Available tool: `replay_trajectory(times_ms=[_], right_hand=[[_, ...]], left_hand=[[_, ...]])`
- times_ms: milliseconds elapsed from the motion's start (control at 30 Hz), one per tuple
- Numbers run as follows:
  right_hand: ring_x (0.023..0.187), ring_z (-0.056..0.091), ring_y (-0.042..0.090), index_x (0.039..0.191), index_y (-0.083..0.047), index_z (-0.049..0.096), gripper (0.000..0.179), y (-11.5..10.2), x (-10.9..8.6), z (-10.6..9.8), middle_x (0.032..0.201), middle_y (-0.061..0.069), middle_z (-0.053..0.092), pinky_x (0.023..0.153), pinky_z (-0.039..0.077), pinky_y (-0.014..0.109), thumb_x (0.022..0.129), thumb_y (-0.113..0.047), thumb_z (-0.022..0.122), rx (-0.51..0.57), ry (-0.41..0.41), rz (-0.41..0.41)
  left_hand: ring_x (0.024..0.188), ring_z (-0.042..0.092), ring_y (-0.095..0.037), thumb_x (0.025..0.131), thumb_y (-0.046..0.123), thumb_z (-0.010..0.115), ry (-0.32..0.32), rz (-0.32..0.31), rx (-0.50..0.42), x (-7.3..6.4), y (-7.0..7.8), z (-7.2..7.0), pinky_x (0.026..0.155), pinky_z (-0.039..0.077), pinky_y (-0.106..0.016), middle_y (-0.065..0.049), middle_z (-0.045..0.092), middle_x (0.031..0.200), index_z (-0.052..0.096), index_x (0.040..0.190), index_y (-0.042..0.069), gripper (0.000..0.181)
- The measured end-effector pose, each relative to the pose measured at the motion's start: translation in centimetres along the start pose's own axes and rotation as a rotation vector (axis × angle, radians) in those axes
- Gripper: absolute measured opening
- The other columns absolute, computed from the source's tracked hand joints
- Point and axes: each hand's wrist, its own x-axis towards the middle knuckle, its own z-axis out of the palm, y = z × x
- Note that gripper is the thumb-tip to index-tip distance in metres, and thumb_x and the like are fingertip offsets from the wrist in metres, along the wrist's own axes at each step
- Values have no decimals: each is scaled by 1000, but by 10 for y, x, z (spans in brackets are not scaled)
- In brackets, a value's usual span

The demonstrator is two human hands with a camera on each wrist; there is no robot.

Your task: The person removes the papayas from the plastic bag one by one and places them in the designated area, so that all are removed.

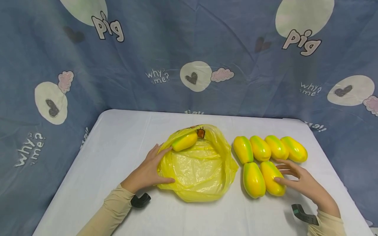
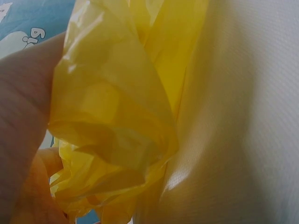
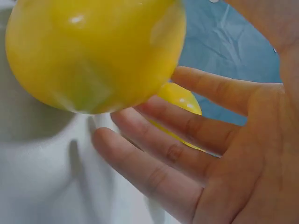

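A crinkled yellow plastic bag [image 1: 195, 190] lies with its mouth wide towards me. One papaya [image 1: 184, 141], yellow with green, rests inside at its upper left. My left hand [image 1: 149, 170] holds the bag's left rim, thumb lying over the front edge and index finger near that papaya. In the left wrist view, bag film [image 2: 107, 93] hides much of this hand. On the right, my right hand [image 1: 298, 180] is beside the front-row papaya [image 1: 272, 178], thumb against its side. Its fingers [image 3: 154, 182] are spread and nearly straight by the papaya [image 3: 93, 51] in the right wrist view.
Another papaya [image 1: 254, 180] lies left of the one by my right hand. Behind them is a row of several papayas [image 1: 260, 148]. Everything lies on a white-covered table [image 1: 127, 131], with a blue printed cloth [image 1: 251, 91] hanging behind and at the sides.
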Motion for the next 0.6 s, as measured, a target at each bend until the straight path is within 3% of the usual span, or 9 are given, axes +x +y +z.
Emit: replay_trajectory(times_ms=[100,167,333,433,600], right_hand=[[110,63,-5,151,-7,47,64,-1,-1,-4,138,21,63,86,59,29,97,-30,73,-23,70,-23],[103,59,-16,147,-5,51,59,-3,-2,-6,130,15,68,81,56,16,97,-24,75,-21,152,-71],[104,62,-13,137,2,58,49,-15,-1,-6,116,-13,70,83,53,6,92,-4,77,38,341,-229],[109,62,-11,135,1,61,48,-30,1,-6,118,-20,67,88,51,4,89,2,77,47,365,-305],[112,60,-12,131,-4,66,46,-60,10,-3,122,-20,67,93,47,2,87,2,79,4,322,-378]], left_hand=[[161,6,-42,69,63,88,2,3,-5,0,1,0,114,31,-76,-20,10,173,27,164,33,117],[161,6,-42,69,63,88,2,4,-6,0,1,-1,114,32,-76,-20,11,173,28,164,32,116],[161,6,-42,69,63,88,-2,6,0,1,1,-1,115,32,-76,-19,11,173,27,164,31,117],[161,6,-42,69,64,88,-4,4,3,1,1,-1,114,31,-76,-19,11,173,27,164,32,117],[161,7,-43,69,65,87,-6,-1,7,1,1,-1,114,31,-77,-19,11,173,27,164,33,117]])
